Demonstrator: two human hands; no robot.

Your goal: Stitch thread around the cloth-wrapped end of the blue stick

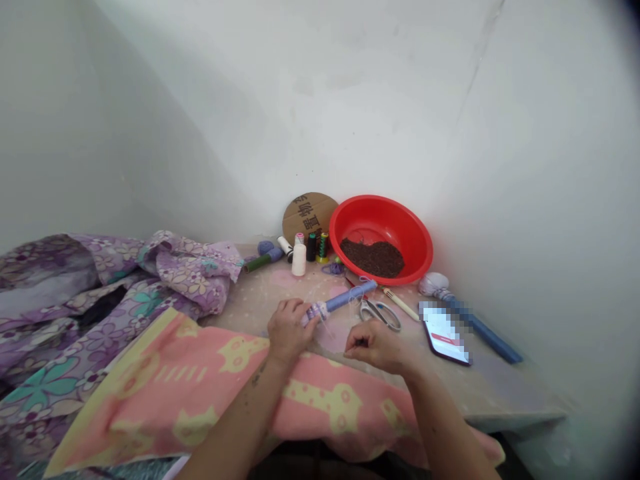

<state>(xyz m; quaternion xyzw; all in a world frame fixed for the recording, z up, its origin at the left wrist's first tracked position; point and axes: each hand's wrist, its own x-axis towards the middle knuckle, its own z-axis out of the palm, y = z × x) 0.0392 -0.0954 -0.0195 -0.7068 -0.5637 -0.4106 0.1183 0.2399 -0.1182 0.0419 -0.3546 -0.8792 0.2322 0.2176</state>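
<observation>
The blue rod (353,295) is gripped at its patterned wrapping (317,311) by the closed left hand (289,330) over the surface (260,293), apparently for steadiness. The right hand (375,345) is curled nearby; whether its fingertips meet or hold anything cannot be told. Scissors (380,315) are placed beyond, presumably for reach.

Bare hands (290,331) and forearms (235,417), dark marks (257,377) along the left forearm.

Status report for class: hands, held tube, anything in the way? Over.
Left hand holding light-blue tube. Right hand curled, apart from tube. Scissors just beyond right hand.
</observation>
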